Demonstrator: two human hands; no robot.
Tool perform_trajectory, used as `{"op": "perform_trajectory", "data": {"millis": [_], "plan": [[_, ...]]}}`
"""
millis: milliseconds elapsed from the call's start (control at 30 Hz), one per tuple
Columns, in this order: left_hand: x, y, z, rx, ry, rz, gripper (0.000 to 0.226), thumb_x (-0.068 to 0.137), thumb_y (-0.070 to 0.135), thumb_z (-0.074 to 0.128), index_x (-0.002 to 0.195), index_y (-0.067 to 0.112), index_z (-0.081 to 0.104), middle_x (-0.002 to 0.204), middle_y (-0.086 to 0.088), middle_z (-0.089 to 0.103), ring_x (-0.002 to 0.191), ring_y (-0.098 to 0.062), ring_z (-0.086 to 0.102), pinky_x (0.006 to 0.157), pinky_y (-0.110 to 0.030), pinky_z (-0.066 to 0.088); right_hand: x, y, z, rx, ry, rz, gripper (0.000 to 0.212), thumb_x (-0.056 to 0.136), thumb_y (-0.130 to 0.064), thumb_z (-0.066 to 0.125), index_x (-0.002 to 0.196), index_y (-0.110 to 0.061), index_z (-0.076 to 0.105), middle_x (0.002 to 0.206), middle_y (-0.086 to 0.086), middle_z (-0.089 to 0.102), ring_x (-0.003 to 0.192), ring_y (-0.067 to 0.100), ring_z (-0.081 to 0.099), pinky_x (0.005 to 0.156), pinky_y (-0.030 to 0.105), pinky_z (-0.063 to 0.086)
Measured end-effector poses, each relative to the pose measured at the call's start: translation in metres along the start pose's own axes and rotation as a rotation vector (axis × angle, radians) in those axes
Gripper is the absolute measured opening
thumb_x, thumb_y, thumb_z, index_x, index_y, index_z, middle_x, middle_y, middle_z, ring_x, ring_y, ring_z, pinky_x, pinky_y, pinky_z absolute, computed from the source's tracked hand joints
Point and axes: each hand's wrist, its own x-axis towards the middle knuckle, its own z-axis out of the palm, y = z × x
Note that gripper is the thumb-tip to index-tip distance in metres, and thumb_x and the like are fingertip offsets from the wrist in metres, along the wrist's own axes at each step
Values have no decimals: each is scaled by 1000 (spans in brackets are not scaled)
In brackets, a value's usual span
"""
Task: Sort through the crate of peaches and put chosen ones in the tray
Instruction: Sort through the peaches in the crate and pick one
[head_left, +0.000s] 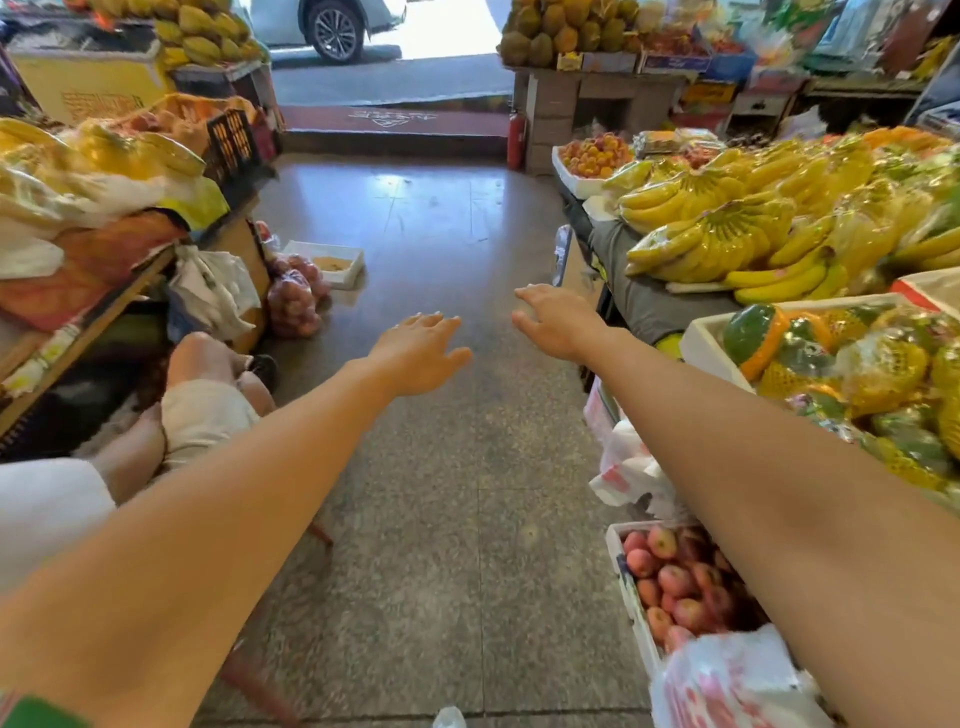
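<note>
Meanwhile, in a fruit-shop aisle | left hand (422, 352) and right hand (555, 321) stretch forward, fingers spread, holding nothing | crate of peaches (623, 571) sits low right, under the right arm | sorting seemingly not begun, nothing yet picked

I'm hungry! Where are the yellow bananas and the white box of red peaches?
yellow bananas (717, 244): head view, middle of one bunch.
white box of red peaches (614, 540): head view, its left rim.
</note>
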Motion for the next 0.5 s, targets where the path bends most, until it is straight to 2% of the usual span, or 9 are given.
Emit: {"op": "perform_trajectory", "data": {"millis": [333, 500], "plan": [[208, -74, -37, -12, 3, -38, 62, 100, 48, 35, 153, 21, 18, 160, -6, 17, 147, -25, 15, 117, -42, 18, 219, 45, -3, -19, -41, -23, 55, 103, -41, 33, 151, -15, 29, 158, 6, 29, 143, 26, 30, 114, 43, 29], [318, -109, -52, -41, 23, -96, 62, 100, 46, 37, 152, 18, 19, 160, -8, 19, 147, -25, 17, 118, -40, 19, 348, 68, 0, -26, -62, -91, 54, 102, -40, 35, 150, -14, 32, 156, 8, 32, 142, 28, 32, 113, 42, 28]]}}
